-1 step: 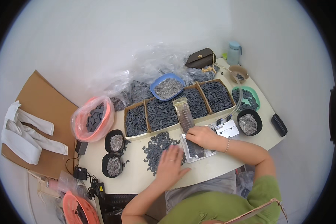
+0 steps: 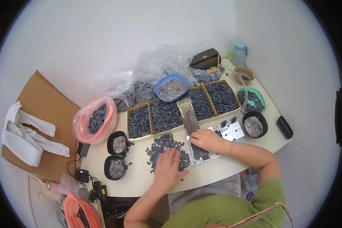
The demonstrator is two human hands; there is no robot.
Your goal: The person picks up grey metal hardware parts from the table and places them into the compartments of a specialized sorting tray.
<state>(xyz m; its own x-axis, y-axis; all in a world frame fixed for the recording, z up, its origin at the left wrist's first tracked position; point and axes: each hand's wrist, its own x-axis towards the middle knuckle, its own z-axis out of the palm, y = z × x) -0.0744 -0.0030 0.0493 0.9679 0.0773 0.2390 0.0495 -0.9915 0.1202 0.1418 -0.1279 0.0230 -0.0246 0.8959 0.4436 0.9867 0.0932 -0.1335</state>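
My left hand (image 2: 168,167) lies over a loose pile of small dark grey plastic parts (image 2: 155,149) on the table, its fingers stretched out and spread. My right hand (image 2: 207,140) rests on a metal fixture (image 2: 212,155), with fingers curled down at a long row of dark parts (image 2: 199,153). What its fingertips pinch is hidden under the hand. From the fixture's far end a clear plastic-topped strip (image 2: 189,114) runs back over the edge of a divided cardboard box (image 2: 140,133) full of dark parts.
A blue tray (image 2: 156,92) of metal pins sits on the box. Black bowls of pins (image 2: 112,176) (image 2: 265,130) stand left and right. A green bowl (image 2: 263,99), a tan bowl (image 2: 237,71), a black case (image 2: 284,127) and a blue bottle (image 2: 238,56) are at the right. A pink basin (image 2: 109,118) stands at the left.
My left hand has shifted slightly left over the loose parts. The right hand stays at the fixture.
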